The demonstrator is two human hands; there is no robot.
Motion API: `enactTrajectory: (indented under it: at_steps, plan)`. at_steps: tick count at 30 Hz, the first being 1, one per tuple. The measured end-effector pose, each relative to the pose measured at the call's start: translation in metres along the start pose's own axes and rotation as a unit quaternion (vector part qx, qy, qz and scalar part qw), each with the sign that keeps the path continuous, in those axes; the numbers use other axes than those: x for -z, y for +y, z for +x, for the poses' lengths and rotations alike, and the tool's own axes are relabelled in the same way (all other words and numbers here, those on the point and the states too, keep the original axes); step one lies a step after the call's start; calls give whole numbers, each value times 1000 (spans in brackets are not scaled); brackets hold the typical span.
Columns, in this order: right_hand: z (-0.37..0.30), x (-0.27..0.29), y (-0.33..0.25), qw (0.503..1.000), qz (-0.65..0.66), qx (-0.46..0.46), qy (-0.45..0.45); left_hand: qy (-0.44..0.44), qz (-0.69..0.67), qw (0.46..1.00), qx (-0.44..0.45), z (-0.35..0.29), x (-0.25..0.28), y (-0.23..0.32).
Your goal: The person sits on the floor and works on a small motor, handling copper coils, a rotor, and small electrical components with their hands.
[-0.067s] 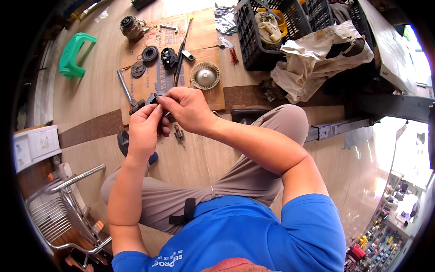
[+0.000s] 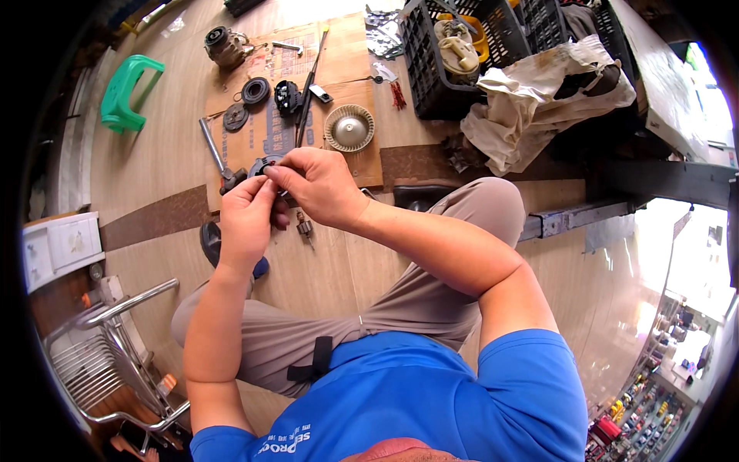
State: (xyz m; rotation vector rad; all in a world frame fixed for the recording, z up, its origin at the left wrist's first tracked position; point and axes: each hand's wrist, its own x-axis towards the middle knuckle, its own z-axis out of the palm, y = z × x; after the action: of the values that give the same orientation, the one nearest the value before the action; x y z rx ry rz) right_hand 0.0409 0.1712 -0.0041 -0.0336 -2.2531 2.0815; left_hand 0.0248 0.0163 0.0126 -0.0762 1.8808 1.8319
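Fingers (image 2: 271, 175) of both hands pinch a small dark round part (image 2: 265, 164), lifted above the cardboard sheet (image 2: 362, 165) on the floor, seemingly for close inspection; a cream fan wheel (image 2: 349, 128) lies nearby.

The person wears a bright blue short-sleeved shirt (image 2: 431, 400) with small white lettering on the chest at about 6 o'clock; the sleeves end above the elbows, leaving both forearms bare. Grey-beige long trousers (image 2: 400, 308) cover the legs, with a short black strap (image 2: 317, 358) hanging at the waist. At 9 o'clock a dark blue shoe (image 2: 212, 242) shows. The bare left hand (image 2: 246, 223) and bare right hand (image 2: 323, 185) carry no gloves.
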Motion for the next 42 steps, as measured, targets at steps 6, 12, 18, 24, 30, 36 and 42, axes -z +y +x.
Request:
enactTrajectory:
  at_steps: [6, 12, 18, 24, 30, 36, 42]
  plan:
    - [4, -4, 4, 1000, -7, -27, 12, 107, 407, 845, -330, 2, -10, -6]
    - [11, 14, 1, 992, 100, -63, -47, -60, 124, 989, -46, -3, -1, 9]
    - [10, 27, -16, 951, 249, -93, -159, -248, -210, 944, 62, -2, 15, 8]
    - [12, 22, -11, 984, 136, -15, -116, -138, -74, 987, 28, 0, 16, 12]
    - [9, 10, -3, 998, -3, -55, -3, 78, 407, 871, -265, 1, -11, 9]
    - [6, -2, 8, 992, 78, -100, 21, 104, 523, 785, -316, 1, -13, 5]
    - [11, 19, -6, 975, 187, -92, -79, -132, -38, 990, 38, 3, 11, 16]
